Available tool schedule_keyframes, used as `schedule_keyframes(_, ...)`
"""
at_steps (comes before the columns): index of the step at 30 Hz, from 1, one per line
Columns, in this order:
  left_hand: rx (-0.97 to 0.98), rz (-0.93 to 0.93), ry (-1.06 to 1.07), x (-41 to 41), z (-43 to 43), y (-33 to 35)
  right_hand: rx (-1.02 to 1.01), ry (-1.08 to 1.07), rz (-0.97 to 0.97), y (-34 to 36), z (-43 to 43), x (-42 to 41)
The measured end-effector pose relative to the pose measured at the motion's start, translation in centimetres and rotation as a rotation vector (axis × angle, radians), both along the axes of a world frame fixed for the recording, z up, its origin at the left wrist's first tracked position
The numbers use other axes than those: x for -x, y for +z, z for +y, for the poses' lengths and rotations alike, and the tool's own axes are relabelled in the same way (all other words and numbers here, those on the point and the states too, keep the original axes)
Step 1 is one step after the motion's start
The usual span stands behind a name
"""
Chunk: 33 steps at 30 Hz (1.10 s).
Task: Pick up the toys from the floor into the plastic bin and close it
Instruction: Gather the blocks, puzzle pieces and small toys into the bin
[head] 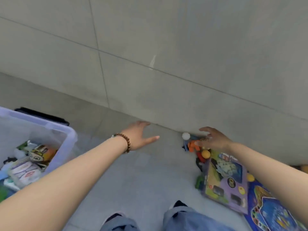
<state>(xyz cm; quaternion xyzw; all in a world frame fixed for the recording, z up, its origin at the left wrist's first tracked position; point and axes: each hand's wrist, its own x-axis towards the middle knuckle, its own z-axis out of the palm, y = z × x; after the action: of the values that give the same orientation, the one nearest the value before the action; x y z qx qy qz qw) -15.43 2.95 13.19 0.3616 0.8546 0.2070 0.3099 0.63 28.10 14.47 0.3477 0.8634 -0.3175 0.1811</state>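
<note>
Toys left on the floor all sit on your right. The plastic bin (50, 129) stands open on your left, well apart from them, so every carry crosses in front of your legs. Nearest you lie 2 flat boxes, a blue box (270, 212) and a purple box (225, 180), edge to edge. If you lift 1 of them with a single hand, it may tip or drag the green toy (200, 181) at its side. The bin already holds a heap, so a box laid on top could ride high and stop the lid from seating.

Further out, an orange ball (205, 154) and a white ball (186, 136) sit in the small pile by the wall, and a careless brush would probably send either rolling. Your right hand (215, 139) hovers over that pile, fingers spread and loosely curved, holding nothing. Blur hides whether it touches the orange figure (193, 145). Your left hand (140, 135) is spread over bare floor, empty. Grabbing several small pieces at once risks dropping some. What looks like the black lid (41, 115) lies behind the bin.
</note>
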Motion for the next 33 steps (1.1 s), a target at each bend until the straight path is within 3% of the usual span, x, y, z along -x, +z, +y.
schedule_keyframes(4, 0.058, -0.105, -0.108, -2.0, 6.7, -5.5, 0.011, -0.187, 0.081, -4.8, 3.1, -2.7)
schedule_keyframes(9, 0.043, -0.282, -0.070, -4.8, 13.9, -11.4, 0.059, -0.464, 0.241, -10.6, 6.2, -5.1)
schedule_keyframes(17, -0.030, -0.329, -0.058, -7.1, 19.5, -17.8, 0.069, -0.549, 0.280, -16.4, 7.4, -5.1)
schedule_keyframes(20, -0.056, -0.371, 0.042, -7.2, 21.2, -18.7, 0.073, -0.534, 0.250, -16.2, 6.6, -4.0)
schedule_keyframes(25, -0.040, -0.106, -0.036, -6.7, 21.7, -19.3, 0.164, -0.593, 0.280, -17.3, 6.1, -3.4)
schedule_keyframes(33, -0.105, -0.387, -0.045, -7.2, 22.6, -19.2, 0.289, -0.720, 0.387, -18.8, 5.4, -2.4)
